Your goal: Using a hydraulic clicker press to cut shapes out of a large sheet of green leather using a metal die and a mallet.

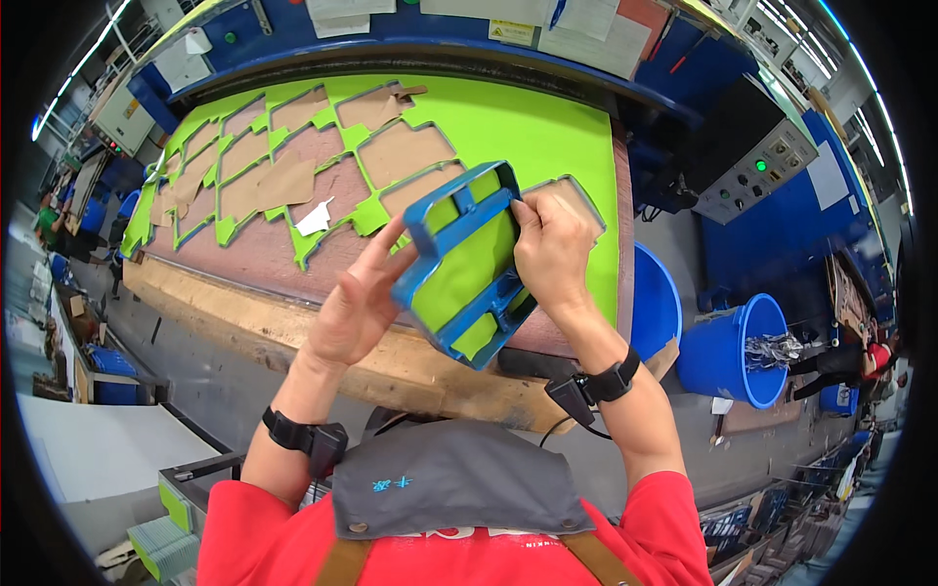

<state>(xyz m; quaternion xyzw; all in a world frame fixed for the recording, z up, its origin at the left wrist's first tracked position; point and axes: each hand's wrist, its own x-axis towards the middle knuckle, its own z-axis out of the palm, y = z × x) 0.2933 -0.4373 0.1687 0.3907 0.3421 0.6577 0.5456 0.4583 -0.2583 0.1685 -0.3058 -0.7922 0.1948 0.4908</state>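
A blue metal cutting die with crossbars is held up, tilted, above the table. My right hand is closed around its right rim, thumb on the near side. Bright green material fills the die's openings. My left hand is at the die's left edge, fingers stretched and thumb apart; whether the fingertips touch it I cannot tell. Behind lies a bright green sheet, its left part cut into a web of narrow strips. Brown pieces and a white scrap lie over the cut area.
A wooden rail runs along the table's near edge. To the right stand blue bins, one with shiny scrap. A control box with a lit green button juts out at the right. A blue machine beam spans the back. Other people are farther off.
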